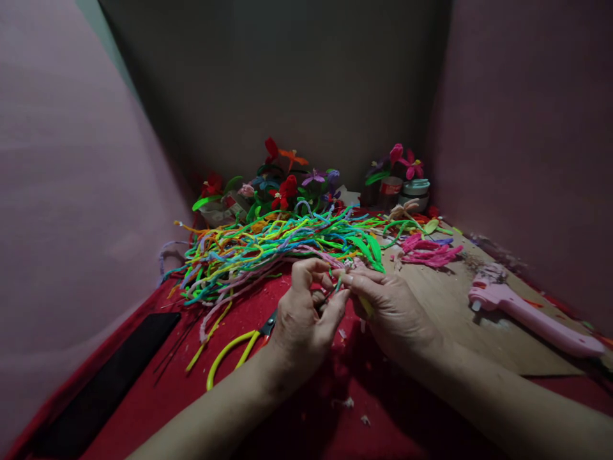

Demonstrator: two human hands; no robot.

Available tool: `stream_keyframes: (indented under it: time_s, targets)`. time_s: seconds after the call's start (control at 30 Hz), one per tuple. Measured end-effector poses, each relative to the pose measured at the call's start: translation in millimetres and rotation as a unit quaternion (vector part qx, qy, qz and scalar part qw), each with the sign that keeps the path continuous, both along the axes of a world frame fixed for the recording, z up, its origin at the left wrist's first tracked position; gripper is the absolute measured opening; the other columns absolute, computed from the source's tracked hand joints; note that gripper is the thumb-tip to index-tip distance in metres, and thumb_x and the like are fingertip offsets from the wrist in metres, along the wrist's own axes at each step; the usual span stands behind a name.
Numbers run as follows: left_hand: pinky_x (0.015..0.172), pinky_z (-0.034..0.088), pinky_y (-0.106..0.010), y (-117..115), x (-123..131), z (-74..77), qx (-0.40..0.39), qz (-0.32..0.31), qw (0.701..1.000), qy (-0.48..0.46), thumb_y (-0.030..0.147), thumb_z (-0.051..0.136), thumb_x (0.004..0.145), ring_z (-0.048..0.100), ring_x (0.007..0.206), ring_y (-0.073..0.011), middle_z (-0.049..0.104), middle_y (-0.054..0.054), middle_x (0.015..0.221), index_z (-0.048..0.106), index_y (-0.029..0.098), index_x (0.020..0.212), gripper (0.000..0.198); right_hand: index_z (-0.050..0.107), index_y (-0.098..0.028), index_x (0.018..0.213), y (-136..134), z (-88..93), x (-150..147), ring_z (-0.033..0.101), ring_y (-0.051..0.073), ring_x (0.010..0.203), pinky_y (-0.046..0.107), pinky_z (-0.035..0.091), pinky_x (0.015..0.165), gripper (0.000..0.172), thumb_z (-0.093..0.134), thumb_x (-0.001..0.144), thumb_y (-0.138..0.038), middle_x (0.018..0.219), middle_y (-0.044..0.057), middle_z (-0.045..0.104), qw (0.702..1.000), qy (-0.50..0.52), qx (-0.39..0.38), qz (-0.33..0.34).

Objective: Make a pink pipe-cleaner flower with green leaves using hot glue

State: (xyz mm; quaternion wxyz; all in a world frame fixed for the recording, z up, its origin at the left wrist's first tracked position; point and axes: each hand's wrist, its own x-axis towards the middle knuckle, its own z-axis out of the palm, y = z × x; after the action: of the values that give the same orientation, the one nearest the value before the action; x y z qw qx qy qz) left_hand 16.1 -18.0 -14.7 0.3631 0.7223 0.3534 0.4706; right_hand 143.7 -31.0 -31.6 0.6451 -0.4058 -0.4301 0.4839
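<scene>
Head cam: L hand (304, 319) & R hand (395, 310) pinched narrow on thin green strip (339, 283) over bench (153, 402), nr fuzzy-stem pile (268, 249). Poss. risk: L wrist dropping onto scissors (225, 352) just beside → nick.

The place presents as a small craft corner; whether within a home or a workshop cannot be determined. Evidence: a red cloth-covered work surface (253, 297) enclosed by a pale pinkish panel (62, 191) at frame left; a heap of multicoloured fuzzy stems (282, 239) at centre; finished-looking fuzzy red flowers (284, 191) behind; yellow-handled scissors (215, 367) at lower centre-left; a pink plastic glue gun (531, 313) at right.
</scene>
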Motion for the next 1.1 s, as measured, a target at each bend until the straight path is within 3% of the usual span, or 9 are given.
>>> stream_keyframes:
  time_s: [0.13, 0.23, 0.43, 0.63, 0.73, 0.83, 0.97, 1.1]
  targets:
    - [0.075, 0.042, -0.022, 3.3, -2.4, -2.1, 0.109, -0.002, 0.992, 0.064, 0.018, 0.055, 0.078, 0.055, 0.078, -0.0132, 0.058, -0.004, 0.089, 0.057, 0.021, 0.097, 0.019, 0.066, -0.020, 0.060, 0.8, -1.3, -1.8, 0.054, 0.017, 0.076, 0.035, 0.039, 0.080, 0.019, 0.063, 0.070, -0.036, 0.064, 0.002, 0.060, 1.000, 0.005, 0.004, -0.012]
    - [0.084, 0.040, -0.026, 3.8, -2.7, -2.2, 0.146, -0.015, 0.986, 0.077, 0.015, 0.051, 0.080, 0.054, 0.091, -0.0172, 0.060, -0.008, 0.095, 0.059, 0.020, 0.101, 0.024, 0.065, -0.020, 0.058, 0.9, -2.6, -2.3, 0.053, 0.015, 0.072, 0.036, 0.038, 0.081, 0.020, 0.062, 0.071, -0.035, 0.062, 0.000, 0.058, 1.000, -0.002, 0.006, -0.013]
    - [0.079, 0.043, -0.025, 4.5, -2.9, -3.9, 0.192, 0.006, 0.978, 0.087, 0.012, 0.049, 0.080, 0.057, 0.085, -0.0160, 0.061, -0.007, 0.089, 0.059, 0.017, 0.097, 0.020, 0.060, -0.019, 0.054, -3.0, 0.6, -2.2, 0.049, 0.012, 0.065, 0.037, 0.033, 0.089, 0.025, 0.059, 0.075, -0.032, 0.057, -0.003, 0.053, 0.999, -0.036, 0.028, -0.015]
    - [0.070, 0.044, -0.021, 7.6, -6.6, -8.1, 0.255, 0.053, 0.955, 0.145, 0.012, 0.048, 0.080, 0.056, 0.076, -0.0116, 0.059, -0.004, 0.080, 0.056, 0.015, 0.089, 0.012, 0.060, -0.020, 0.052, -7.0, 4.0, -3.2, 0.051, 0.014, 0.077, 0.034, 0.025, 0.095, 0.028, 0.058, 0.077, -0.030, 0.059, -0.003, 0.055, 0.991, -0.117, 0.052, -0.048]
    - [0.068, 0.043, -0.020, 6.6, -7.4, -4.4, 0.179, 0.036, 0.977, 0.111, 0.015, 0.049, 0.081, 0.055, 0.072, -0.0097, 0.059, -0.002, 0.080, 0.056, 0.016, 0.088, 0.010, 0.068, -0.023, 0.065, -6.0, 4.2, -3.8, 0.054, 0.015, 0.079, 0.037, 0.022, 0.097, 0.017, 0.059, 0.076, -0.031, 0.067, -0.003, 0.062, 0.993, -0.104, 0.052, -0.037]
    - [0.054, 0.040, -0.017, 4.2, -6.2, 4.7, -0.004, -0.012, 1.000, 0.022, 0.022, 0.051, 0.081, 0.049, 0.057, -0.0064, 0.057, 0.001, 0.070, 0.057, 0.016, 0.086, 0.011, 0.072, -0.024, 0.078, -3.6, 4.2, -3.1, 0.055, 0.017, 0.079, 0.039, 0.032, 0.088, 0.014, 0.062, 0.073, -0.033, 0.076, 0.000, 0.066, 0.999, -0.041, 0.031, -0.003]
    - [0.037, 0.023, -0.014, 2.6, -4.0, 14.6, -0.209, -0.071, 0.971, -0.089, 0.028, 0.056, 0.077, 0.028, 0.038, -0.0016, 0.039, 0.008, 0.047, 0.057, 0.014, 0.081, 0.014, 0.072, -0.023, 0.072, -1.2, 3.9, -2.2, 0.055, 0.016, 0.072, 0.036, 0.038, 0.076, 0.012, 0.067, 0.067, -0.033, 0.071, 0.001, 0.066, 1.000, 0.014, 0.006, 0.027]
    - [0.035, 0.021, -0.013, 4.0, -3.6, 14.8, -0.265, -0.094, 0.949, -0.142, 0.026, 0.060, 0.075, 0.028, 0.036, -0.0006, 0.038, 0.009, 0.045, 0.056, 0.013, 0.080, 0.014, 0.071, -0.023, 0.066, -1.3, 4.0, -3.3, 0.055, 0.014, 0.069, 0.035, 0.039, 0.073, 0.009, 0.069, 0.064, -0.031, 0.069, 0.000, 0.066, 0.999, 0.051, -0.001, 0.013]
